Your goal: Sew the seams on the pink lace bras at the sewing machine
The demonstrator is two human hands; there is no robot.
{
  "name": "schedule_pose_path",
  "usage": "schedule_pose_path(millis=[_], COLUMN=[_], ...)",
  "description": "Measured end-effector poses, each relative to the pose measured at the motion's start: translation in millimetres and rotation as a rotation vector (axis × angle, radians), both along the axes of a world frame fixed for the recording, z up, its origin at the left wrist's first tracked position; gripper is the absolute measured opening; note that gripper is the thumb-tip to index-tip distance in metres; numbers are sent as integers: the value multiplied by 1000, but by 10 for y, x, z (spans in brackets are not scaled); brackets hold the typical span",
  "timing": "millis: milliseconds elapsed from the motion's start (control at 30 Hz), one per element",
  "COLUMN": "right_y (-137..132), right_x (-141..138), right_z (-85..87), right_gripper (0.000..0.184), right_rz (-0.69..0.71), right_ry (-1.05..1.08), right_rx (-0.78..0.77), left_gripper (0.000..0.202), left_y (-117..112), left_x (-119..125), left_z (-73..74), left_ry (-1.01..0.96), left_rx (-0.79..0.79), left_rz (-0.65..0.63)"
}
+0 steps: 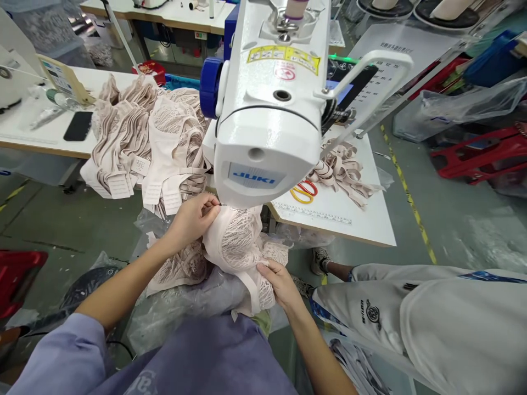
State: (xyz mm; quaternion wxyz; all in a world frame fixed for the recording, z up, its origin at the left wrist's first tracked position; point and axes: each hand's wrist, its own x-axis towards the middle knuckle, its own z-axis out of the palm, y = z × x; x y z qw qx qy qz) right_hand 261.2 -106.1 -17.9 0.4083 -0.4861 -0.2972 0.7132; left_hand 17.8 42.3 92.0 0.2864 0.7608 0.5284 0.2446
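Observation:
A white JUKI sewing machine (267,104) fills the middle of the head view. Beneath its head lies a beige lace bra (236,241). My left hand (193,219) pinches the bra's upper edge right under the machine head, fingers closed on the fabric. My right hand (280,282) grips the bra's lower edge and a strap nearer to my lap. More lace fabric hangs below my left wrist over a clear plastic bag (181,312).
A heap of finished beige bras with tags (144,142) lies left of the machine. Loose straps (341,170) and yellow-and-red scissors (303,191) rest on the white table (370,219). A phone (78,126) lies far left. Another person's legs in white trousers (411,307) sit at right.

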Motion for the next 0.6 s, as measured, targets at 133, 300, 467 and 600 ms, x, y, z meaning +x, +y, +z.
schedule_pose_path(millis=[133, 300, 467, 600], right_y=[-29, 30, 0, -28], right_x=[118, 101, 30, -9], right_z=[275, 933, 1456, 1416], right_gripper=[31, 35, 30, 32], right_rz=[-18, 260, 771, 642], right_ry=[-149, -359, -581, -798], right_rx=[174, 576, 785, 675], left_gripper=[10, 42, 48, 23], left_y=[-280, -800, -904, -807], left_x=[64, 339, 348, 232], left_z=[81, 388, 419, 258], left_ry=[25, -90, 75, 136], left_rx=[352, 592, 159, -166], left_rz=[-43, -761, -932, -724])
